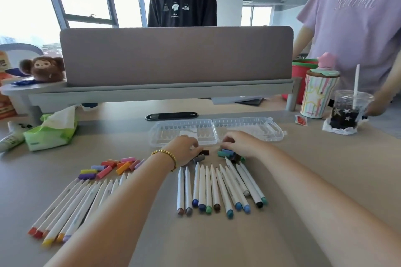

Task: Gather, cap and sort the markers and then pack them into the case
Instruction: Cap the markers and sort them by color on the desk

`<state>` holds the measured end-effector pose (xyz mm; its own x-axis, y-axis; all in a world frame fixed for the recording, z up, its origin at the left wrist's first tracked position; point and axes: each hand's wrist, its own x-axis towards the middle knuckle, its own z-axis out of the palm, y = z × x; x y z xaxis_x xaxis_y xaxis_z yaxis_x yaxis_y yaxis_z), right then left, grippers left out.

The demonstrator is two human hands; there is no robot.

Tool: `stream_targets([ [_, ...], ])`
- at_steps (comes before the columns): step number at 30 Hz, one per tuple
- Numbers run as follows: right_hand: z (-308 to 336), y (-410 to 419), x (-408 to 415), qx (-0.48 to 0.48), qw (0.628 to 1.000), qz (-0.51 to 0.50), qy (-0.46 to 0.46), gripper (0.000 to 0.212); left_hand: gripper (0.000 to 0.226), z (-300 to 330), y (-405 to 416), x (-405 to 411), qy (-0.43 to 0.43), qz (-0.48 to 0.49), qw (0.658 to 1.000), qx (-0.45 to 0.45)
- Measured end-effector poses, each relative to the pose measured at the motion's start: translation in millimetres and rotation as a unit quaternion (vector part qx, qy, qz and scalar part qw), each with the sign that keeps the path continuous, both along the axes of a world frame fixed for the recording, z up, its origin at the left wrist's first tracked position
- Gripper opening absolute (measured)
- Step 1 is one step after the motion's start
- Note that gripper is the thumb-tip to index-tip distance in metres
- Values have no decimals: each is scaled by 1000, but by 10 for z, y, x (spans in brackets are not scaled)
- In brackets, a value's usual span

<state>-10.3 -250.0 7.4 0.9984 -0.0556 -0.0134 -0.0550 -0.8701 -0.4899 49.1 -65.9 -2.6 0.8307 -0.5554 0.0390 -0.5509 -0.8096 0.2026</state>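
Observation:
White uncapped markers lie in two fans on the desk: a warm-coloured group at the left and a cool-coloured group in the middle. Loose warm caps sit above the left group. Dark and blue-green caps lie above the middle group. My left hand reaches over the dark caps, fingers curled down onto them. My right hand rests with curled fingers on the blue-green caps. The clear plastic case lies open just beyond both hands.
A green tissue pack and a tube lie at the left. A black phone sits behind the case. A striped tumbler and an iced drink stand at the right. Two people stand behind the desk divider.

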Motion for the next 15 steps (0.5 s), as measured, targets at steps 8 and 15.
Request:
stream_targets([
  [8, -91, 187, -252, -43, 996, -52, -66, 34, 48, -23, 385, -273, -83, 30, 995, -52],
  [15, -92, 1279, -453, -5, 987, 21, -160, 35, 31, -121, 1278, -402, -160, 88, 982, -46],
])
